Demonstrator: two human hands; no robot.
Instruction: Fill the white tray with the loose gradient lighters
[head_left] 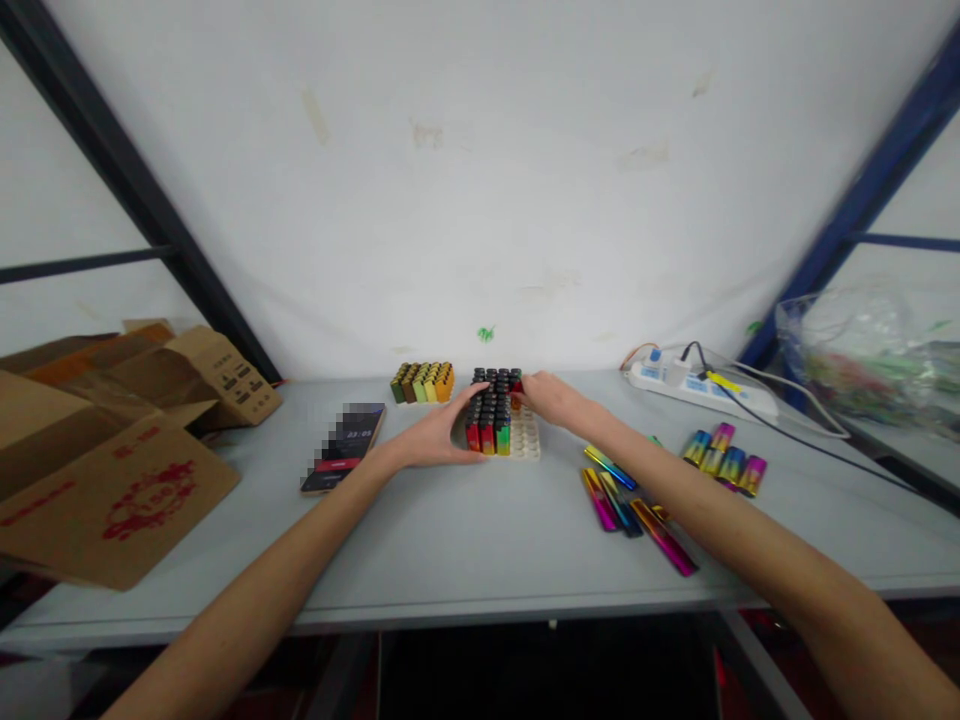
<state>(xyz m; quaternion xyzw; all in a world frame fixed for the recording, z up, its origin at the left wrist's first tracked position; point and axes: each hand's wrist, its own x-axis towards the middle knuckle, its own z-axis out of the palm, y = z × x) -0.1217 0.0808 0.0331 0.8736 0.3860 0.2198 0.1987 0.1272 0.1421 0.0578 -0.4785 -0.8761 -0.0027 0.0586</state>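
Curving round the left side of a dense block of black-topped lighters [488, 420], the left hand [439, 437] holds its fingers wide, some reaching toward the far part of the block and one lying along its near left corner. How firmly it grips, I cannot tell. The lighters stand upright in a pale tray [531, 450], near the middle of the table [450, 550], filling its left part; bare sockets show at its right. The right hand [553, 398] is at the tray's far right corner, fingers narrow and bunched beside a reddish lighter [516, 388]; whether they hold it, I cannot tell.

Just left of the block, slightly farther back, is a second block of green-to-gold pieces [424, 383]. A phone [346, 450] lies left of the left hand, and an open carton [172, 490] at the far left of the scene. Right of the tray, shiny multicoloured pieces [664, 537] lie loose near the right forearm, with a shorter cluster [731, 465] beyond it. A white power strip [720, 396] lies behind these, near the wall [510, 180].
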